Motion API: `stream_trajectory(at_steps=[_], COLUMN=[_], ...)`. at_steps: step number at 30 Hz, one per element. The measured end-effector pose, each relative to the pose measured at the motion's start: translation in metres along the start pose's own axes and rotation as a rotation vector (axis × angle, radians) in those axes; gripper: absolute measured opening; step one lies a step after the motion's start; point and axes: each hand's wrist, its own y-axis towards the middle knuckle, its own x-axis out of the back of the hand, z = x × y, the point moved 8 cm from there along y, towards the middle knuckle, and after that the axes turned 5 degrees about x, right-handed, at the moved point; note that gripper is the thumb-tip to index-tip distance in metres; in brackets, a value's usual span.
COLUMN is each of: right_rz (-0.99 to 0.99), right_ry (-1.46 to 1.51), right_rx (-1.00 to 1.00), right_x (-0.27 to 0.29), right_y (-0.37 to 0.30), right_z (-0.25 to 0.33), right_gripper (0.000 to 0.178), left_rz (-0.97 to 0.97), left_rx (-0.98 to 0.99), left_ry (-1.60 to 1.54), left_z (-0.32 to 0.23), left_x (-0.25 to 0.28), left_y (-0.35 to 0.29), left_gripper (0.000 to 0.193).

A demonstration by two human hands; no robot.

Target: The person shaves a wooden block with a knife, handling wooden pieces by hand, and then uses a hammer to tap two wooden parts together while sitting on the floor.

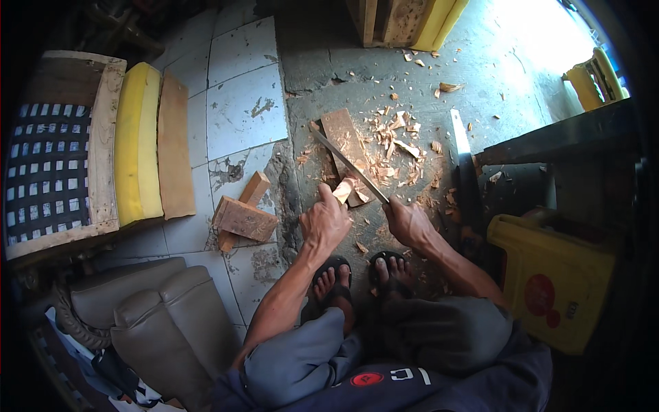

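Observation:
My left hand (325, 218) is closed round a short piece of pale, freshly cut wood (344, 189), its end pointing up and away from me. In my right hand (410, 222) is the handle of a machete (351, 167). Its long narrow blade slants to the far left, crossing just above the wood piece. Whether the blade touches the wood I cannot tell. Below both lies a brown wooden board (338, 128) on the concrete floor, with wood chips (399, 130) scattered over and around it. My fingers partly hide the wood piece.
Right of the chips lies a long tapered blade, perhaps a handsaw (461, 137). A yellow plastic crate (549, 292) stands near my right leg. Left are stacked wood blocks (248, 220), yellow foam (139, 144), a webbed wooden frame (103, 147) and brown cushions (165, 329). My sandalled feet are close by.

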Motion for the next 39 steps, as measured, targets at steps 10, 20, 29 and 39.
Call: stream_trajectory(at_steps=[10,20,29,39], right_rz=[-0.014,-0.058,-0.019,0.025], right_ry=[0.065,0.065,0.001,0.015], right_rx=[0.032,0.083,0.061,-0.043], right_x=[0.005,0.005,-0.004,-0.005], right_y=[-0.001,0.008,0.01,0.006], right_z=[0.0,0.013,0.006,0.004], right_gripper=[0.022,0.021,0.015,0.025], left_rz=[-0.001,-0.109,-0.034,-0.028], left_rx=[-0.004,-0.059,-0.016,-0.036], left_ry=[-0.004,0.05,0.001,0.019], left_z=[0.0,0.007,0.008,0.008], left_x=[-0.006,0.007,-0.003,-0.012], left_y=[0.0,-0.002,-0.008,-0.001], left_gripper=[0.045,0.049,0.044,0.05])
